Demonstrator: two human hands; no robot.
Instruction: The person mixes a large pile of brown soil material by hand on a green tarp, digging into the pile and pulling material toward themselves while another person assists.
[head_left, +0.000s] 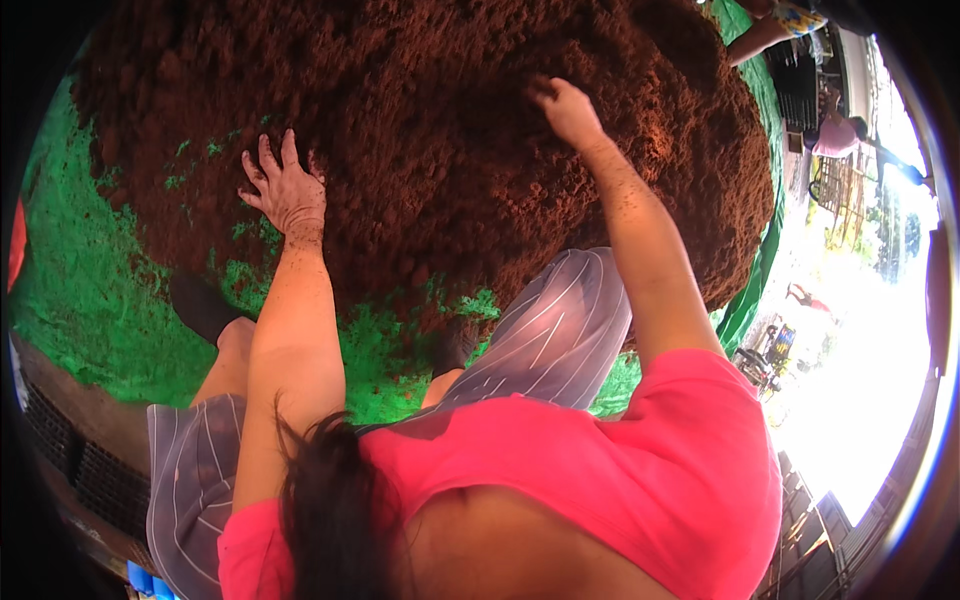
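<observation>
A broad heap of loose, reddish-brown soil-like material (420, 150) is spread over a green tarp (90, 315). My left hand (285, 187) rests palm down on its thin left part, fingers spread and dusted with crumbs, holding nothing. At the thicker right part, my right hand (566, 109) reaches into the heap. Its fingers are blurred and partly lost against the dark material, so whether they grip any is unclear. Green patches of tarp show through around my left hand.
My dark-socked foot (202, 304) is on the tarp's near side. Black plastic grid trays (112, 480) lie at lower left. At upper right another person's limb (757, 41) reaches the heap's edge. Farther off are a person in pink (836, 136) and stacked black trays (793, 86).
</observation>
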